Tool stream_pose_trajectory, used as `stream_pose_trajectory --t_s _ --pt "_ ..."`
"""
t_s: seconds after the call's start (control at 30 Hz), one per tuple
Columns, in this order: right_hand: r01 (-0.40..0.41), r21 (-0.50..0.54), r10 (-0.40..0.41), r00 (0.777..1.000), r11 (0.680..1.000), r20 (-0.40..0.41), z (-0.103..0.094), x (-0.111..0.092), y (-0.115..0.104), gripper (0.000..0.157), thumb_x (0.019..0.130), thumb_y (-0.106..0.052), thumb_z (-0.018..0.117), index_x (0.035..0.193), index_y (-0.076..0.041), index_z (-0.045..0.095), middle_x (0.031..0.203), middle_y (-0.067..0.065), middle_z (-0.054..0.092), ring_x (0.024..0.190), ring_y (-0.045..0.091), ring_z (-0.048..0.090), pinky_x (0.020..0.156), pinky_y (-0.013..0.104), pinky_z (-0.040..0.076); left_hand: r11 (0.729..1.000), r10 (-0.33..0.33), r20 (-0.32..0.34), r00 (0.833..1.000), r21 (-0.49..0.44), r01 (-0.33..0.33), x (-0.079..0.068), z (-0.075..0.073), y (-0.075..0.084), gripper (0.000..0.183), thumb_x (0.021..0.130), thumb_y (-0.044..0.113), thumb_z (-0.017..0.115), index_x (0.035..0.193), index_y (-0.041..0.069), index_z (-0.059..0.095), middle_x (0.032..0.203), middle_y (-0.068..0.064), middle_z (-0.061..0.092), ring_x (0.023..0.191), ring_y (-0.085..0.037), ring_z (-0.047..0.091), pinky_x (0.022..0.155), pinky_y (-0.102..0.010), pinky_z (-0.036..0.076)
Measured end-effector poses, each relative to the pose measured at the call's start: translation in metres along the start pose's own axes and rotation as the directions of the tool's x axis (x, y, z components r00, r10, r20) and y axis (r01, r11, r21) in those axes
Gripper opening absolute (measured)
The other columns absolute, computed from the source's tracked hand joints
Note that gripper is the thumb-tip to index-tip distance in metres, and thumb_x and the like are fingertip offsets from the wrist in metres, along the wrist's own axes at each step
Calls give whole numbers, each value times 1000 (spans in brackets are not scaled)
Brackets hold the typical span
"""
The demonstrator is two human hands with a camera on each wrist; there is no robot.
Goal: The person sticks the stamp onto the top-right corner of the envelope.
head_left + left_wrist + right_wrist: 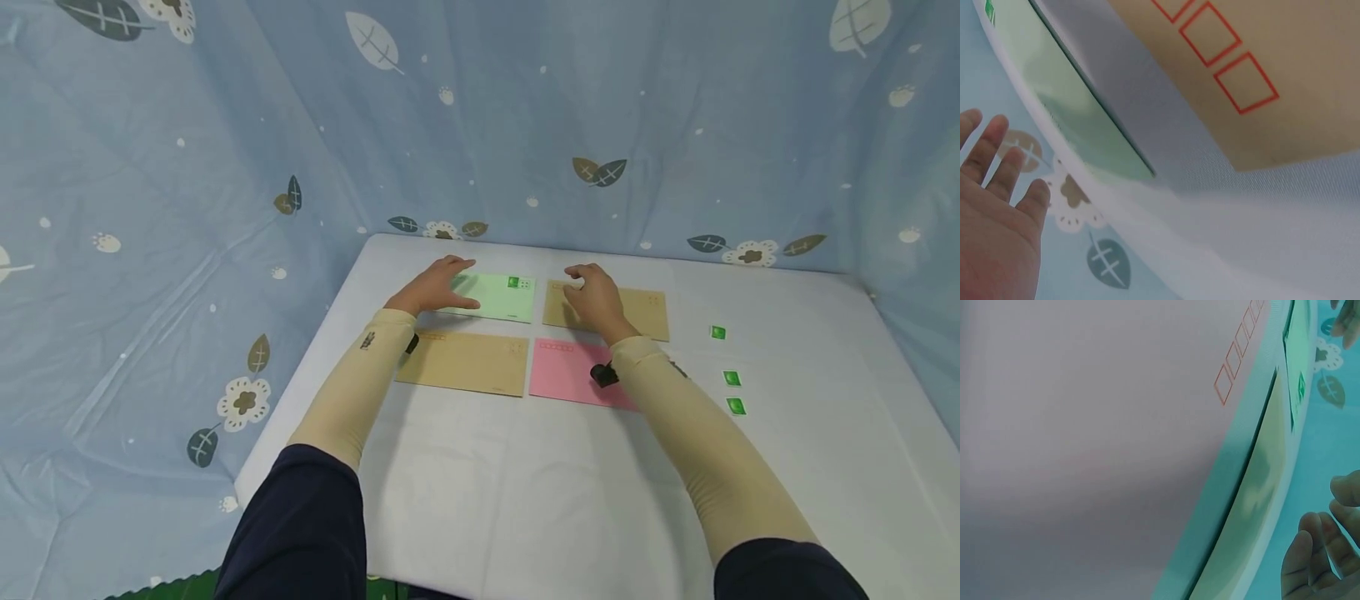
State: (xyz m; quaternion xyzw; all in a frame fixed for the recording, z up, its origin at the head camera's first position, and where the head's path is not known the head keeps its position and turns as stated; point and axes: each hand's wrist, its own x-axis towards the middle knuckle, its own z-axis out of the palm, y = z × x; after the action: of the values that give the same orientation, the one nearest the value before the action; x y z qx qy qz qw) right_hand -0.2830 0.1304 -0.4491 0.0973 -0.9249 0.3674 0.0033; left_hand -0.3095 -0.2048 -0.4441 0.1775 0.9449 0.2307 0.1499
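My left hand (431, 288) hovers at the left end of a light green envelope (491, 300), thumb and fingers spread, holding nothing. A green stamp (513, 282) sits at that envelope's upper right corner. Over the left part of the back right brown envelope (645, 312) is my right hand (597, 298), its fingers bent loosely with nothing between them. In front of these lie another brown envelope (467, 363) on the left and a pink envelope (561, 372) on the right, partly hidden by my right forearm. The left wrist view shows red boxes printed on the front brown envelope (1310, 56).
Three loose green stamps (718, 332) lie in a rough column right of the envelopes. A white cloth covers the table (495, 483). Blue patterned fabric (495, 125) hangs behind the table and along its left side.
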Motion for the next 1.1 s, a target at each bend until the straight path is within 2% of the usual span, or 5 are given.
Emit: stream_pose_trajectory --t_s 0.27,0.77,1.1 --pt "-7 15 7 1000 1000 -2 -7 -3 6 41 101 -16 60 139 0 60 133 19 58 102 34 62 90 50 52 1000 -19 -5 1000 16 19 4 3 9 102 83 56 80 163 22 28 167 -10 21 154 -32 18 120 -57 27" --pt "-24 24 24 1000 999 -2 -12 -7 16 41 102 -17 59 140 -1 59 135 19 56 105 35 62 91 51 51 1000 -3 17 1000 24 2 10 9 17 103 83 56 80 163 21 26 167 -10 21 154 -32 17 120 -56 26" --pt "-23 18 23 1000 1000 -19 -19 -9 16 40 102 -16 59 140 -1 59 134 18 57 99 33 61 86 49 52 999 -2 18 1000 54 1 15 10 24 103 83 56 80 164 21 26 166 -10 22 153 -30 19 121 -54 25"
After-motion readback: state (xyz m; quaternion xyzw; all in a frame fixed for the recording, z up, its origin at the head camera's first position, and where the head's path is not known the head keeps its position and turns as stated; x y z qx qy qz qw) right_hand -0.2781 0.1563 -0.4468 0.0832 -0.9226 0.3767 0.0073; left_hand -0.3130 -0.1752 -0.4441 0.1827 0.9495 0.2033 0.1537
